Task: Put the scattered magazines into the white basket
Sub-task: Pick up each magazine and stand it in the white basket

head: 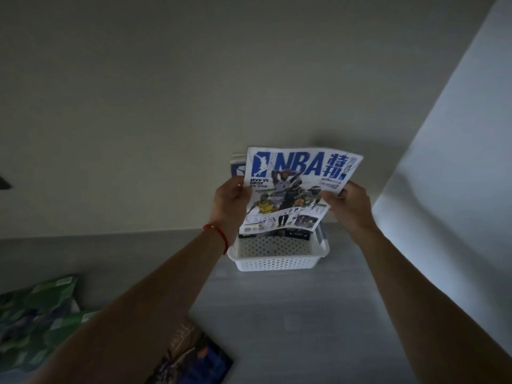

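Two bare forearms reach forward from the bottom of the view, the left one wearing a red string bracelet [219, 234] at the wrist. Beneath the left forearm, on the grey floor [291, 314], lie a dark magazine [194, 358] with a blue and purple cover and, further left, two overlapping green-patterned magazines [36, 314].

Both hands hold up a white NBA magazine [293, 189] with blue lettering and basketball players on its cover. The left hand [231, 200] pinches its left edge, thumb on the front cover; the right hand [347, 202] grips the right edge the same way, fingers closed on the paper. The magazine stands roughly upright, cover facing the camera, slightly curved, with its lower edge right above or just inside the back of the white basket [277, 259]; which of the two cannot be told.

That perforated plastic basket sits on the floor against the pale wall [166, 106]. Behind the held magazine, another magazine [237, 167] with a blue-grey cover peeks out at the upper left, standing against the wall. Dark shapes show at the basket's rear, too hidden to identify.
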